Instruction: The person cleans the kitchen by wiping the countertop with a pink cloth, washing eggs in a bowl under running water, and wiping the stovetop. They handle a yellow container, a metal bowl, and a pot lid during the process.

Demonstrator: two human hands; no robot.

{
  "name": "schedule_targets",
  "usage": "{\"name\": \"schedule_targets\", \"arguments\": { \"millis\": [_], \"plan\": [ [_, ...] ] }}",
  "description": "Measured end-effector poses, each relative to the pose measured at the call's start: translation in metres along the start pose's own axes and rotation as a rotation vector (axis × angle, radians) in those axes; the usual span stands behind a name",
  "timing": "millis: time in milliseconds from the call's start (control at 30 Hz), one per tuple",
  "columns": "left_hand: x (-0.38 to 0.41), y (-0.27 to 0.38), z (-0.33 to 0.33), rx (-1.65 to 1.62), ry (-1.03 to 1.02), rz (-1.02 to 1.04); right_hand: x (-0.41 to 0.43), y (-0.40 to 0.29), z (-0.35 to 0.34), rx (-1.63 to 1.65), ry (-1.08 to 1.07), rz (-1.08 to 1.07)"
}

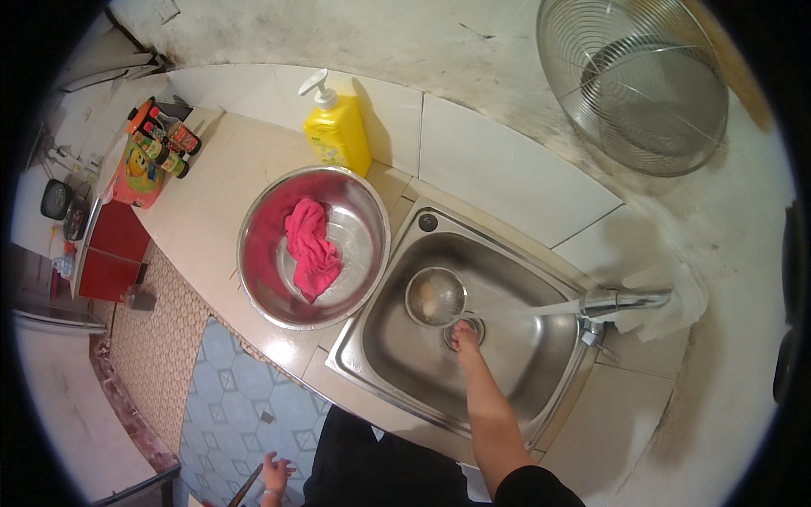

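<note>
My right hand (466, 337) reaches into the stainless steel sink (507, 374), its fingers curled over the drain (479, 329). Whether it grips anything there is not clear. Close beside its fingertips lies a round bowl (419, 288) with pale pieces in it. Water runs from the faucet (599, 303) towards the bowl. My left hand (277, 473) hangs low over the floor with its fingers apart and nothing visible in them. To the left of the sink, a large metal basin (358, 253) stands on the counter and holds a crumpled pink cloth (310, 247).
Behind the basin stands a yellow pump bottle (342, 136). Sauce bottles (171, 136) and an orange package (136, 180) crowd the counter's far left. A wire basket (633, 89) is at the upper right wall. A brown stick (246, 487) shows beside my left hand.
</note>
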State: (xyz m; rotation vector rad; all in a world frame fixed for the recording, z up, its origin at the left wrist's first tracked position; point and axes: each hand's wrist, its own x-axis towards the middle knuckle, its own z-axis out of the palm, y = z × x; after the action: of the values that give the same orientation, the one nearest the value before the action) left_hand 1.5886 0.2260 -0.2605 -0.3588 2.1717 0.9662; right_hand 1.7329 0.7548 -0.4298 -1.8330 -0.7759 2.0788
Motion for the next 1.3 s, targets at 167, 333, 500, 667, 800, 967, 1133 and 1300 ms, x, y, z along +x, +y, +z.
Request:
{"name": "schedule_targets", "arguments": {
  "millis": [167, 333, 500, 667, 800, 967, 1133, 1300],
  "plan": [
    [-0.014, -0.018, 0.005, -0.074, 0.032, -0.095, 0.001, 0.0, 0.012, 0.127, 0.041, 0.127],
    [-0.01, -0.011, 0.009, -0.054, 0.028, -0.063, -0.006, 0.009, 0.003, 0.365, -0.03, 0.156],
    [-0.013, -0.004, 0.005, -0.276, 0.067, -0.175, -0.106, 0.018, -0.004, -0.18, 0.42, -0.523],
    [0.008, 0.008, 0.008, -0.218, -0.047, -0.136, -0.161, -0.055, -0.085, -0.804, 0.007, -0.715],
    [0.027, 0.015, 0.019, -0.178, -0.124, -0.128, -0.162, -0.091, -0.046, -0.399, -0.088, -0.734],
    [0.042, 0.02, 0.03, -0.146, -0.193, -0.056, -0.122, -0.116, -0.006, 0.452, -0.261, -0.197],
    [0.044, 0.001, 0.025, -0.157, -0.164, -0.094, -0.12, -0.121, -0.01, 0.104, -0.215, -0.302],
    [0.043, -0.007, 0.018, -0.162, -0.128, -0.131, -0.112, -0.13, 0.0, 0.218, -0.315, -0.084]
  ]
}}
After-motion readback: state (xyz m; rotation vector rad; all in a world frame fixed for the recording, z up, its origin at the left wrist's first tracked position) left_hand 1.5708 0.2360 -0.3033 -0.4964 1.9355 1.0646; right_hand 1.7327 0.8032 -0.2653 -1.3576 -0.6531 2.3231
